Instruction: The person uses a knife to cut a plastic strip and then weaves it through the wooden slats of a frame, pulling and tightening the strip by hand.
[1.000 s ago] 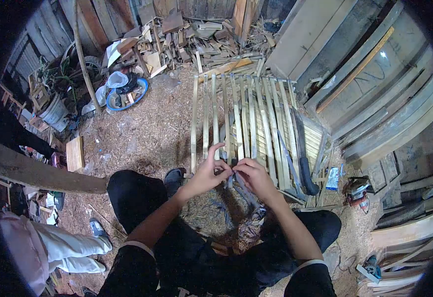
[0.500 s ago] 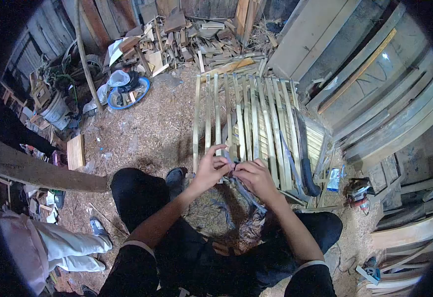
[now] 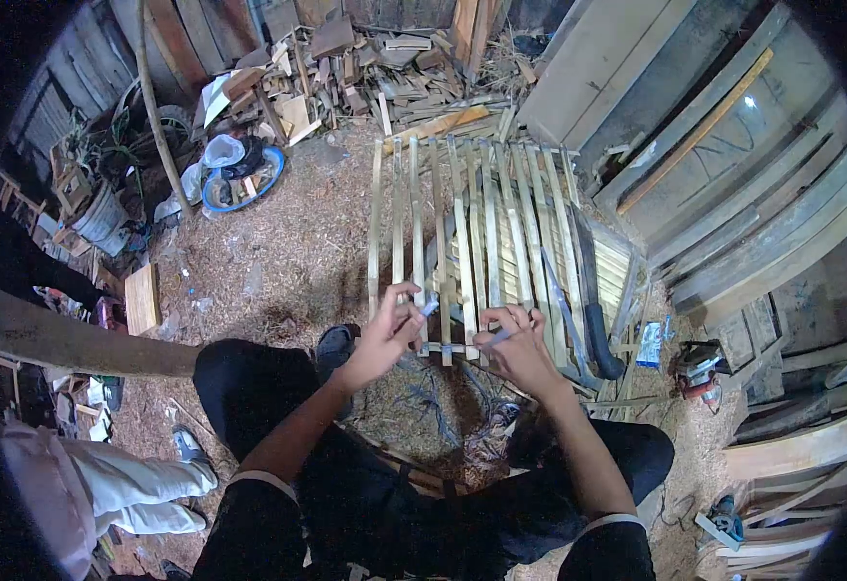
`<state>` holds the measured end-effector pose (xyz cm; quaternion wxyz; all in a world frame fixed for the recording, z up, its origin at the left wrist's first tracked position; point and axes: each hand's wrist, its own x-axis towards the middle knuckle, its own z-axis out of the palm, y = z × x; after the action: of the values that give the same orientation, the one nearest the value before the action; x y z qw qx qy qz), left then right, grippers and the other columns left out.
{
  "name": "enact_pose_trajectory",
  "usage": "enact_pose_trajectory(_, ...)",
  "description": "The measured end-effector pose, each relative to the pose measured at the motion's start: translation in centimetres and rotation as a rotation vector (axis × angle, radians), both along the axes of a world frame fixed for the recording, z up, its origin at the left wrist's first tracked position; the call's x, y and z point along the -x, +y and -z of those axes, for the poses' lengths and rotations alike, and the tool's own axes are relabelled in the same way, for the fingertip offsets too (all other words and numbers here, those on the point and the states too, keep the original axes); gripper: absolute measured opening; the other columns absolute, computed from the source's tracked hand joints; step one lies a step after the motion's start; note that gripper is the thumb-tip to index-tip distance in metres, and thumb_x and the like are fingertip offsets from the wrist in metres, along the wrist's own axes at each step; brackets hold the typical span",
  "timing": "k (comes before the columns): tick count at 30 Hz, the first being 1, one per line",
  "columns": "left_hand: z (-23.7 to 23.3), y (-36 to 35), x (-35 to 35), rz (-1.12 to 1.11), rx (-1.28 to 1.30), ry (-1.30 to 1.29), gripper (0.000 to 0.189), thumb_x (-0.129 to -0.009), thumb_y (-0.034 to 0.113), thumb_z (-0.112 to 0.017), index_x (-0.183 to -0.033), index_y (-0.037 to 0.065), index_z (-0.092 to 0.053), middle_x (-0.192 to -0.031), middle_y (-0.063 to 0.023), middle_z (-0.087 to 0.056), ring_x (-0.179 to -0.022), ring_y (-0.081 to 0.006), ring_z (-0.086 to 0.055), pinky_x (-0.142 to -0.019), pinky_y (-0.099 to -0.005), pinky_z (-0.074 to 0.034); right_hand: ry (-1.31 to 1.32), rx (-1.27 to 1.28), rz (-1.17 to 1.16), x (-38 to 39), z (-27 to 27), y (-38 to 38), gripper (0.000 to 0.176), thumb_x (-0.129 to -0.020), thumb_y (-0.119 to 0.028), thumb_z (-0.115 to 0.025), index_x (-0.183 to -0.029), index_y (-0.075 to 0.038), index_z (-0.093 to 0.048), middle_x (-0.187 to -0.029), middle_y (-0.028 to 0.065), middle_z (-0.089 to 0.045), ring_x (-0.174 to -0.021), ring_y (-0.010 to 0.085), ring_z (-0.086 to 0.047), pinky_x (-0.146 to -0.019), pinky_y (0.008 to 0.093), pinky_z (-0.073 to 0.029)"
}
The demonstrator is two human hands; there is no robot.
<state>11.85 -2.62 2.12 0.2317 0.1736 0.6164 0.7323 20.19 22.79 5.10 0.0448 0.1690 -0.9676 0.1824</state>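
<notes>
My left hand (image 3: 390,331) is raised over the near edge of a slatted wooden panel (image 3: 414,232), its fingers closed on a small pale strip (image 3: 430,308) that sticks out past the fingertips. To its right, my right hand (image 3: 520,351) pinches a thin greyish strip (image 3: 494,339) above the same edge. The panel's narrow slats run away from me and join a crosspiece (image 3: 448,349) between my hands. Below lies a tangle of thin bluish strips (image 3: 428,402) on the ground. What the strips are made of cannot be made out.
A dark curved bar (image 3: 601,344) lies along the panel's right side. Beyond it are a blue-white packet (image 3: 650,344) and a red-and-black power tool (image 3: 702,370). Scrap wood (image 3: 385,73) is heaped behind. A wooden beam (image 3: 94,339) and a person's pale trousers (image 3: 143,479) are at left.
My hands were together at a strip over the panel's near edge. They have moved apart, the left one leftward and the right one rightward, each with a strip piece; the crosspiece now shows between them.
</notes>
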Motion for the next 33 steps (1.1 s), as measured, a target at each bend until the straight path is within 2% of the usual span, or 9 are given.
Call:
enact_pose_trajectory(4, -0.2, -0.7, -0.6, 0.064, 0.156, 0.083, 0.034, -0.105, 0.007, -0.051, -0.136, 0.006, -0.034, -0.089, -0.0027, -0.052, -0.078, -0.0114, -0.052, -0.070, -0.0272, -0.044, -0.040, -0.125, -0.001, -0.6, 0.0, 0.2, 0.022, -0.084, -0.017, -0.070, -0.105, -0.024, -0.072, -0.125, 0.0027, -0.054, -0.129, 0.0278, -0.043, -0.106, 0.0533, -0.025)
enact_pose_trajectory(6, 0.1, -0.4, -0.7, -0.006, 0.271, 0.411, 0.033, -0.105, 0.007, -0.051, -0.135, 0.006, -0.035, -0.086, -0.0019, -0.051, -0.077, -0.0107, -0.049, -0.071, -0.0259, -0.043, -0.111, -0.154, 0.014, -0.9, 0.0, 0.6, 0.023, -0.084, -0.016, -0.070, -0.106, -0.025, -0.072, -0.124, 0.0030, -0.055, -0.130, 0.0284, -0.043, -0.106, 0.0543, -0.025)
enact_pose_trajectory(8, -0.6, -0.9, -0.7, 0.007, 0.278, 0.382, 0.032, -0.105, 0.007, -0.051, -0.134, 0.006, -0.036, -0.084, -0.0015, -0.052, -0.077, -0.0109, -0.050, -0.071, -0.0286, -0.044, -0.031, -0.053, 0.032, -1.4, 1.0, 1.1, 0.020, -0.086, -0.017, -0.069, -0.104, -0.026, -0.072, -0.127, 0.0028, -0.055, -0.130, 0.0285, -0.043, -0.105, 0.0543, -0.024)
enact_pose_trajectory(10, -1.6, -1.4, -0.3, 0.139, 0.154, -0.028, 0.034, -0.105, 0.006, -0.051, -0.135, 0.006, -0.036, -0.085, -0.0015, -0.055, -0.080, -0.0115, -0.054, -0.073, -0.0311, -0.046, -0.010, -0.039, 0.033, -1.2, 1.0, 1.0, 0.015, -0.091, -0.021, -0.066, -0.105, -0.021, -0.071, -0.126, 0.0024, -0.056, -0.128, 0.0271, -0.044, -0.105, 0.0509, -0.025)
enact_pose_trajectory(15, -1.4, -0.5, -0.9, 0.189, 0.060, 0.106, 0.051, -0.106, 0.010, -0.052, -0.151, 0.007, -0.029, -0.088, -0.0008, -0.054, -0.088, -0.0106, -0.055, -0.088, -0.0306, -0.044, -0.170, 0.460, 0.069, -1.4, 1.2, -0.2, 0.020, -0.102, -0.024, -0.058, -0.104, -0.010, -0.071, -0.113, 0.0017, -0.067, -0.116, 0.0202, -0.048, -0.101, 0.0407, -0.023)
enact_pose_trajectory(21, -1.4, 0.3, -0.9, 0.157, 0.163, 0.201, 0.054, -0.104, 0.008, -0.053, -0.152, 0.007, -0.028, -0.086, -0.0011, -0.053, -0.082, -0.0121, -0.052, -0.081, -0.0290, -0.044, -0.225, 0.519, 0.047, -0.9, 1.8, -1.5, 0.025, -0.105, -0.025, -0.053, -0.102, -0.011, -0.073, -0.104, 0.0013, -0.070, -0.105, 0.0160, -0.053, -0.098, 0.0414, -0.022)
enact_pose_trajectory(26, -2.6, -0.2, -1.1, 0.165, 0.342, 0.181, 0.048, -0.103, 0.007, -0.057, -0.145, 0.008, -0.032, -0.094, -0.0044, -0.060, -0.082, -0.0087, -0.053, -0.073, -0.0257, -0.043, -0.097, 0.380, 0.126, -0.1, 1.9, -2.1, 0.020, -0.102, -0.026, -0.057, -0.095, -0.013, -0.070, -0.078, -0.0014, -0.065, -0.085, 0.0173, -0.053, -0.089, 0.0413, -0.023)
enact_pose_trajectory(30, -1.1, -0.6, -1.3, 0.087, 0.371, 0.299, 0.040, -0.103, 0.007, -0.054, -0.139, 0.008, -0.037, -0.083, -0.0093, -0.060, -0.075, -0.0143, -0.051, -0.069, -0.0311, -0.044, -0.181, 0.313, 0.151, 0.3, 1.2, -2.1, 0.012, -0.097, -0.021, -0.062, -0.100, -0.015, -0.071, -0.080, 0.0021, -0.069, -0.090, 0.0213, -0.057, -0.089, 0.0422, -0.024)
enact_pose_trajectory(33, -1.9, -1.1, -1.2, 0.108, 0.437, 0.292, 0.038, -0.103, 0.007, -0.054, -0.137, 0.007, -0.037, -0.087, -0.0109, -0.063, -0.075, -0.0154, -0.054, -0.069, -0.0323, -0.046, -0.078, 0.365, 0.130, 0.0, 1.3, -2.2, 0.017, -0.100, -0.022, -0.058, -0.090, -0.012, -0.068, -0.069, 0.0014, -0.057, -0.080, 0.0192, -0.053, -0.086, 0.0409, -0.023)
